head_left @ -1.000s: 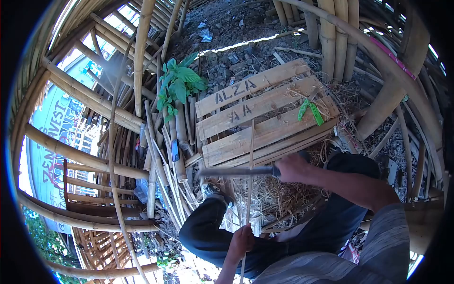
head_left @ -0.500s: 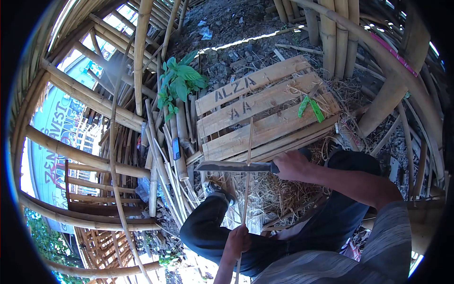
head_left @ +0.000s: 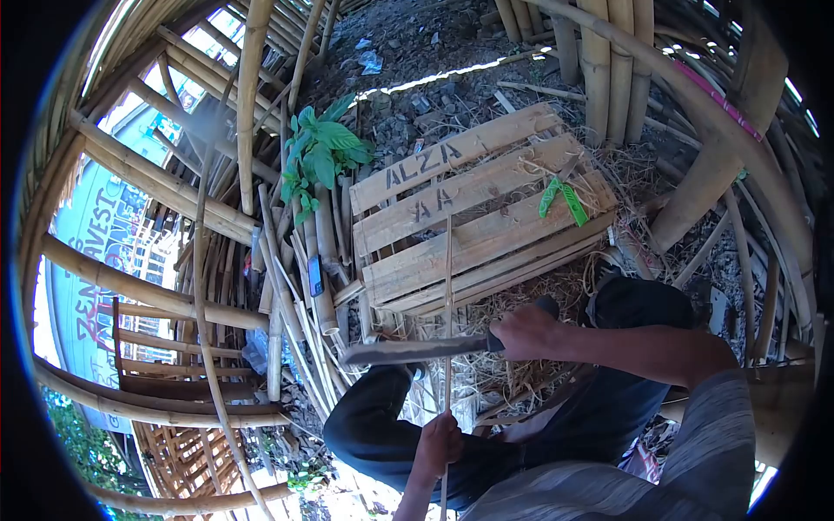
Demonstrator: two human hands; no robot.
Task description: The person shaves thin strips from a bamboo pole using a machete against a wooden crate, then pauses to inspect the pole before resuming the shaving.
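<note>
My right hand [head_left: 526, 333] is wrapped round the dark handle of a long machete [head_left: 417, 350], whose blade points left. The blade lies across a thin bamboo strip [head_left: 448, 300], overlapping it in this view. Lower down, my left hand [head_left: 440, 441] grips that strip near its bottom end, in front of my dark trousers. From my fist the strip runs up, its top end over the slats of a wooden crate [head_left: 452, 256] lettered "ALZA AA".
A green wrapper [head_left: 565, 200] lies on the crate. Left of it are a leafy plant [head_left: 323, 148], a phone [head_left: 315, 275] on a bamboo pole and several cut strips. Bamboo rails [head_left: 148, 282] line the left side; thick poles [head_left: 608, 78] stand back right. Straw and shavings cover the ground.
The machete and my right hand have moved down along the strip, toward my left hand. My left hand keeps its grip on the strip. The whole view has shifted slightly.
</note>
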